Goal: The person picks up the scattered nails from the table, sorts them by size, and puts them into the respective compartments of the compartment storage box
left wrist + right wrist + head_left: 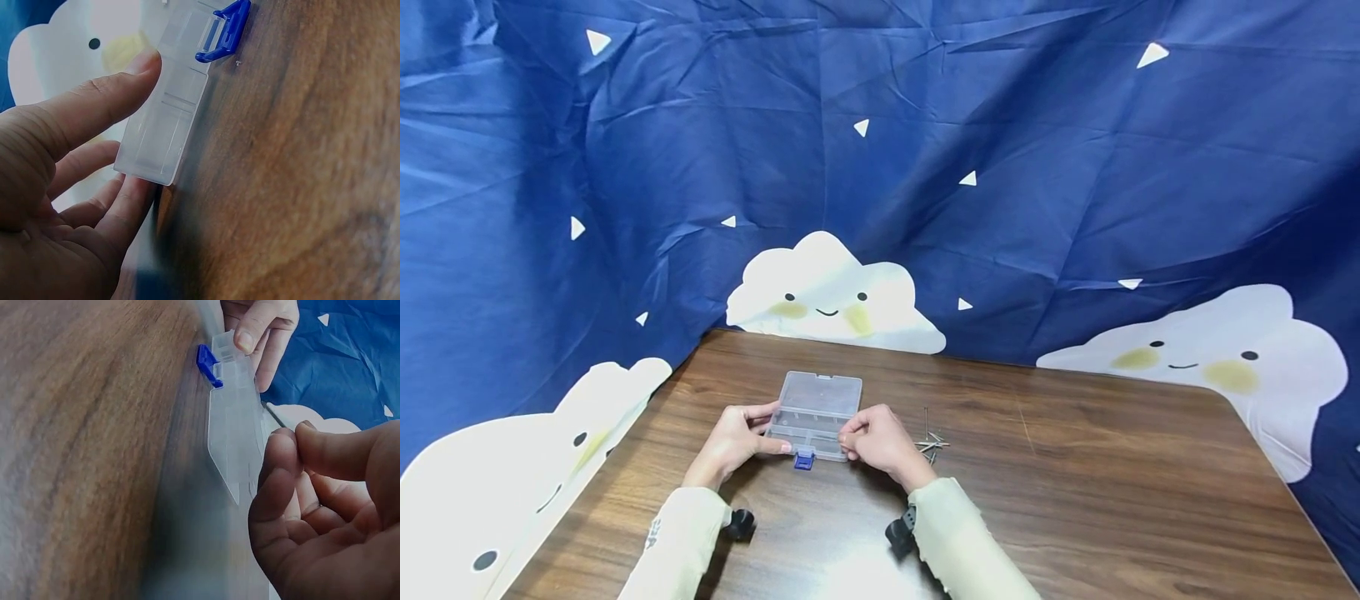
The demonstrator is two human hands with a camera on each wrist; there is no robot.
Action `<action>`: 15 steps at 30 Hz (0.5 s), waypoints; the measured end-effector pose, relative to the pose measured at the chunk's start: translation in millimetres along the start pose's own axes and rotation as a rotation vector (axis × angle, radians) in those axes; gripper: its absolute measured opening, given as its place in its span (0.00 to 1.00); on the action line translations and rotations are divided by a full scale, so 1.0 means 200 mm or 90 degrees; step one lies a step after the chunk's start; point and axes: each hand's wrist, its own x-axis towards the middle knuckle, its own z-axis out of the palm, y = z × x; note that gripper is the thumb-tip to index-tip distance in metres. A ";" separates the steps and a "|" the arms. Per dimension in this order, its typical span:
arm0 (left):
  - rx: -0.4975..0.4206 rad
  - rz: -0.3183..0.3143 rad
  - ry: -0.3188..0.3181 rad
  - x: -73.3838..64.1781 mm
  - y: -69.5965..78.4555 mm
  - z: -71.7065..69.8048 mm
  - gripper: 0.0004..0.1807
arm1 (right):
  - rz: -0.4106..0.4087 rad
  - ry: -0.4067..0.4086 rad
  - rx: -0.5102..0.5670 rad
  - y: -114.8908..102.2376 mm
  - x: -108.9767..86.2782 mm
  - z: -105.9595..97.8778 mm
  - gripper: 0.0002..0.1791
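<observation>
A clear plastic compartment box (pixel 811 442) with a blue latch (pixel 804 460) sits on the table, its lid (pixel 822 393) raised and leaning back. My left hand (pixel 735 437) holds the box's left end, with the thumb on the front edge and the other fingers around the side and underneath, as the left wrist view shows. Over the right end of the box is my right hand (pixel 880 440). Thumb and index finger pinch a thin metal nail (pixel 274 415), which points towards the box's inside; most of it is hidden by the fingers.
Several loose thin metal nails (pixel 934 446) lie in a small pile right of the box, beside the right wrist. The brown wooden table (pixel 1112 467) stretches to the right. A blue curtain (pixel 925 167) with white clouds hangs behind its far edge.
</observation>
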 end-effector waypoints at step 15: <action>-0.017 0.010 -0.011 0.00 -0.01 -0.01 0.47 | -0.037 0.020 -0.168 -0.03 0.04 0.04 0.06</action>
